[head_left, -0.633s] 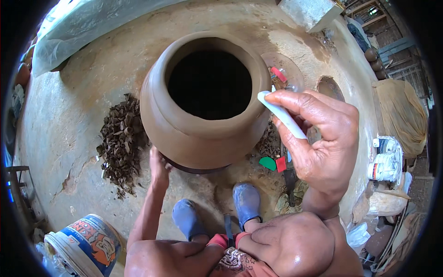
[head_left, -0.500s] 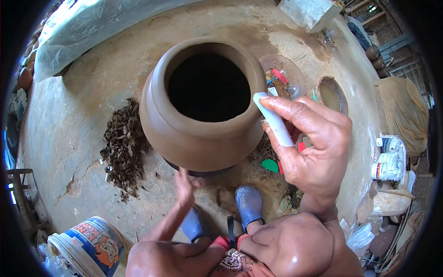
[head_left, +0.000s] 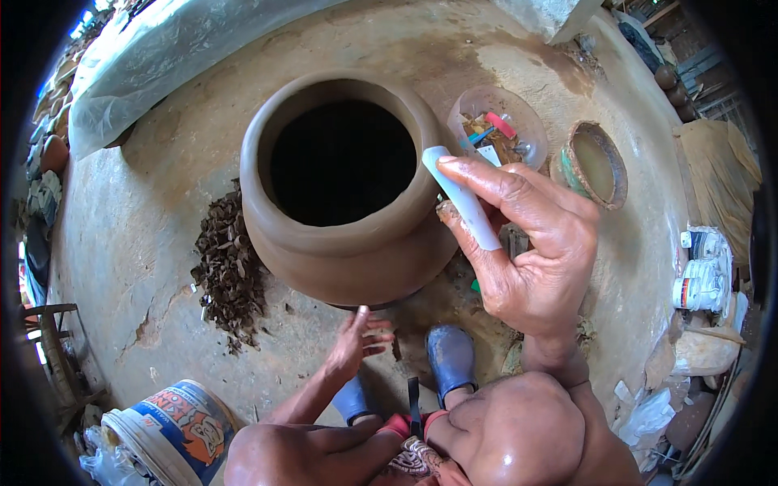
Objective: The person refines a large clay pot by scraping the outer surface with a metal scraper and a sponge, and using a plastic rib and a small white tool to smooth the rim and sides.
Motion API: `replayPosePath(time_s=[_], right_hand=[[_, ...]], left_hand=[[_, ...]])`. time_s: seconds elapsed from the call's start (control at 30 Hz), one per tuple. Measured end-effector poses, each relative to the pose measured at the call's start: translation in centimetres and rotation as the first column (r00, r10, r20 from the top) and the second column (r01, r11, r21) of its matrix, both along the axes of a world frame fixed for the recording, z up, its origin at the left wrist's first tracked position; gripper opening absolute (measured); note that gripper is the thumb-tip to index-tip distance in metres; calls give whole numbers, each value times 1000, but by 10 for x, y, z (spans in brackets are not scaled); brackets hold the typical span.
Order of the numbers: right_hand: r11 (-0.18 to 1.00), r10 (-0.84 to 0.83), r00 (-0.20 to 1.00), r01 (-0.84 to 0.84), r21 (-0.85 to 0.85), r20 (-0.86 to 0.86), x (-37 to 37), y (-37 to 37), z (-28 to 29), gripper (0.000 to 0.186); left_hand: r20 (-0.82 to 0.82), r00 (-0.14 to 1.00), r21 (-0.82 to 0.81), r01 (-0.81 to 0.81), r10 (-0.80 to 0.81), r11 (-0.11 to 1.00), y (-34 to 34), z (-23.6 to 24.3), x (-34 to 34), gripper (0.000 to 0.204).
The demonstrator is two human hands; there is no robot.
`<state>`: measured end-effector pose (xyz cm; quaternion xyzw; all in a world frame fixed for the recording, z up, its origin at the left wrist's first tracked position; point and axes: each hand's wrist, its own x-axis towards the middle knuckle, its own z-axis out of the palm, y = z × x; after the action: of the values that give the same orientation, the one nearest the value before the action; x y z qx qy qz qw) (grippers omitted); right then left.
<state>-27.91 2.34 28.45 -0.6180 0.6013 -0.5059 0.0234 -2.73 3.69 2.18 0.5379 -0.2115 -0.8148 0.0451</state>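
A large brown clay pot (head_left: pixel 348 251) with a wide dark mouth stands in front of me. My right hand (head_left: pixel 543 243) pinches a curved, pale strip (head_left: pixel 468 206), apparently plastic, between thumb and fingers. The strip is held up in front of the pot's right rim; whether it touches the clay I cannot tell. Low by the pot's near base is my left hand (head_left: pixel 361 340), fingers apart and holding nothing. Dark clay shavings (head_left: pixel 231 275) lie heaped on the floor left of the pot.
Right of the pot sit a clear shallow tub (head_left: pixel 519 105) of small tools and a bowl of cloudy liquid (head_left: pixel 620 190). A white bucket (head_left: pixel 174 429) stands near left. My blue shoes (head_left: pixel 450 360) are below the pot. Plastic sheeting (head_left: pixel 178 65) covers something at the back left.
The view has shifted slightly. My left hand has moved right along the pot's base, its fingers now spread. My right hand still holds the strip, now a little further left.
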Motion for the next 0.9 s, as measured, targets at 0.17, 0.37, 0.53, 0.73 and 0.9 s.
replayPosePath(time_s=[0.17,0.37,0.53,0.73,0.9], right_hand=[[998,28,998,-25,-52,58,-2,3,-9,40],[997,40,985,-28,-75,170,-6,6,-20,41],[995,54,979,-36,-94,195,-6,5,-20,41],[996,69,981,-59,-60,180,-5,10,-21,38],[997,55,986,-62,36,157,-4,14,-12,35]], left_hand=[[-15,960,-441,-256,278,860,-86,-23,42,63],[49,995,-139,-85,92,987,0,-28,12,62],[137,966,-368,-156,220,917,-56,-17,36,69],[156,865,-393,-389,477,833,-12,-30,-5,55],[79,988,-226,-115,136,967,-14,-14,8,69]])
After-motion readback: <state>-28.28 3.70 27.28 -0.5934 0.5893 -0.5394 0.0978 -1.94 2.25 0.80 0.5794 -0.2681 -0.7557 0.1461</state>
